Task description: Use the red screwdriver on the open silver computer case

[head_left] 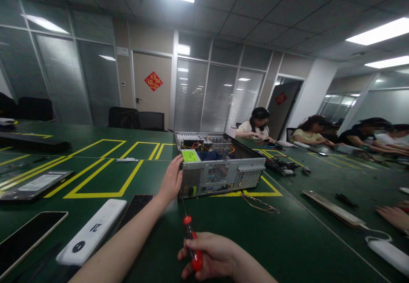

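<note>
An open metal computer case (223,172) lies flat on the green table, its rear panel facing me and wires showing inside. My left hand (172,178) grips its left side near the front corner, beside a bright green label (189,155). My right hand (211,255) is closed around the red and black handle of a screwdriver (191,238). The shaft points away from me to the case's lower left corner; whether the tip touches it I cannot tell.
Left of my arm lie a white power bank (92,232), phones (28,240) and a hard drive (38,184). Thin wires (260,202) lie right of the case. Farther right are a long pale device (332,206) and another person's hand (394,217). Several people sit beyond.
</note>
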A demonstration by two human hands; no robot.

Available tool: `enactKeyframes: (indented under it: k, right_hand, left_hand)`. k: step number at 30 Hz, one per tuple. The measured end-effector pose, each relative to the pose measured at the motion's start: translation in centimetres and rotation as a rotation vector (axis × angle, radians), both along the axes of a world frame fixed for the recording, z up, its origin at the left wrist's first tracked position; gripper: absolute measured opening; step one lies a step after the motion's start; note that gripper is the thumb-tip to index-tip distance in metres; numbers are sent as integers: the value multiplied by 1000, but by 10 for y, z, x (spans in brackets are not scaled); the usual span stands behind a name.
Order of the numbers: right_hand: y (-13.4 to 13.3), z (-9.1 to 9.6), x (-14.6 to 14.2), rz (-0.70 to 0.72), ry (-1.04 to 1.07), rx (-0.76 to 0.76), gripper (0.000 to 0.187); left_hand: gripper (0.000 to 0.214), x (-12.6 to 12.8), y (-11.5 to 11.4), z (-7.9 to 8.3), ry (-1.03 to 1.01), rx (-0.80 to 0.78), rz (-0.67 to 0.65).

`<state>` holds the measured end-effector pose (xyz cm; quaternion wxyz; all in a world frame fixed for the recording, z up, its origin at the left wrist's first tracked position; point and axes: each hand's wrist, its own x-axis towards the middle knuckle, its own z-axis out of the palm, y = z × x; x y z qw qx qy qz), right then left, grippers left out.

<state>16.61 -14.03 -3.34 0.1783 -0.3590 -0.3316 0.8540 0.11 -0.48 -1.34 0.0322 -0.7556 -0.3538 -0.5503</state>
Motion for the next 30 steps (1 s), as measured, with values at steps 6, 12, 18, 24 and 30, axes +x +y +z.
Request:
enactKeyframes:
  k: [6,12,18,24,30]
  right_hand:
    - [-8,13,-2,60,204,-36,45]
    - [-13,23,-5,53,164,44,51]
    - [-12,12,-6,-155,66,18,36]
    - [-12,14,-6,-36,202,-17,43]
    - [-15,25,-8,22,237,83,43]
  left_hand:
    - [42,0,1,0,2,4,5]
    - [43,0,0,1,6,-8,6]
    - [42,0,-1,1,-6,-19,-2]
    - [42,0,-2,1,1,-19,-3]
    - [42,0,0,0,3,-1,-2]
